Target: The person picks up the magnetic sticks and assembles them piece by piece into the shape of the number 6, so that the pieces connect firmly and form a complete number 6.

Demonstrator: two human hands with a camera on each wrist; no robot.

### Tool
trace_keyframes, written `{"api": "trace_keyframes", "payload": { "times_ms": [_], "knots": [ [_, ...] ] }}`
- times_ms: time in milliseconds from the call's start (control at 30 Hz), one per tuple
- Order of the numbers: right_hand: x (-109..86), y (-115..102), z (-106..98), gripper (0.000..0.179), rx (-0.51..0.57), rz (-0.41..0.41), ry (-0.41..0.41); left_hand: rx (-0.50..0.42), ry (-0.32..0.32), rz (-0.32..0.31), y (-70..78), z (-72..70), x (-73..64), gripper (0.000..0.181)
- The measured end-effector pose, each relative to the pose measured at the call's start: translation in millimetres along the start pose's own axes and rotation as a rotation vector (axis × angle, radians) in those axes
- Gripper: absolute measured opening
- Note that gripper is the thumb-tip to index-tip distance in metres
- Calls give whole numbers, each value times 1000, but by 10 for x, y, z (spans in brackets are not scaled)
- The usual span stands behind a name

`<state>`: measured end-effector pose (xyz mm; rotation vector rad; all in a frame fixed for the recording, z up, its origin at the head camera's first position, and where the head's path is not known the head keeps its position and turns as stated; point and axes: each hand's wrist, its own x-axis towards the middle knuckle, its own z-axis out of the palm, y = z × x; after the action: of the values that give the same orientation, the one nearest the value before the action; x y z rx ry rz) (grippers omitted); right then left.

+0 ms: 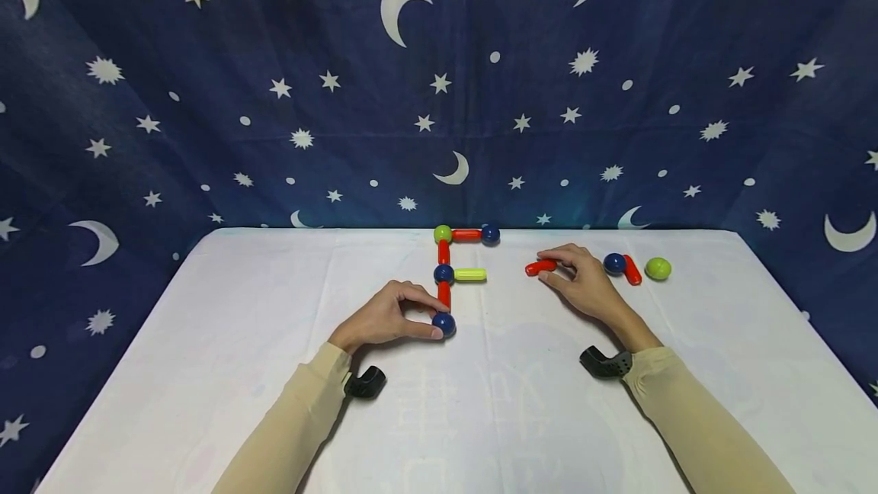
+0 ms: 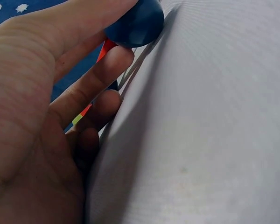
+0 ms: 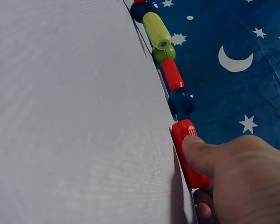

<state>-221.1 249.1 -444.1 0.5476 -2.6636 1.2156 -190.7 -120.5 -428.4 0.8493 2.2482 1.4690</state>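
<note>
My left hand [image 1: 394,316] pinches a blue ball [image 1: 444,324] between thumb and fingers at the near end of a joined ball-and-rod figure. Above that ball runs a red rod [image 1: 444,294], then a second blue ball [image 1: 443,274] with a yellow-green rod [image 1: 470,274] pointing right. Another red rod [image 1: 443,251] leads up to a green ball [image 1: 443,234], from which a further red rod [image 1: 467,235] reaches a blue ball [image 1: 490,235]. To the right, my right hand [image 1: 581,280] grips a loose red rod [image 3: 186,154] by its side, low over the table.
Right of my right hand lie a blue ball [image 1: 614,264], a red rod [image 1: 632,270] and a green ball [image 1: 658,268]. The white table [image 1: 206,326] ends at the back against a dark blue cloth [image 1: 329,36] with stars and moons.
</note>
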Motion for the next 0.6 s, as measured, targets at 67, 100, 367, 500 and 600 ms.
{"api": "trace_keyframes", "payload": {
  "times_ms": [67, 100, 367, 500, 600],
  "knots": [
    [-6, 3, 8, 31, -16, 0, 6, -4, -3, -3, 5, 0, -2, 35],
    [-12, 0, 10, 30, -26, -3, 11, -6, -5, -4, 4, 1, -3, 35],
    [-13, -46, 2, 26, -48, 7, 24, -5, -4, -11, -5, 9, 5, 35],
    [-1, -110, -7, 26, -17, 13, 27, -3, -2, -12, -7, 7, 7, 35],
    [15, -169, 6, 25, 19, 6, 17, 0, -3, -14, -9, 4, 6, 35]
  ]
}}
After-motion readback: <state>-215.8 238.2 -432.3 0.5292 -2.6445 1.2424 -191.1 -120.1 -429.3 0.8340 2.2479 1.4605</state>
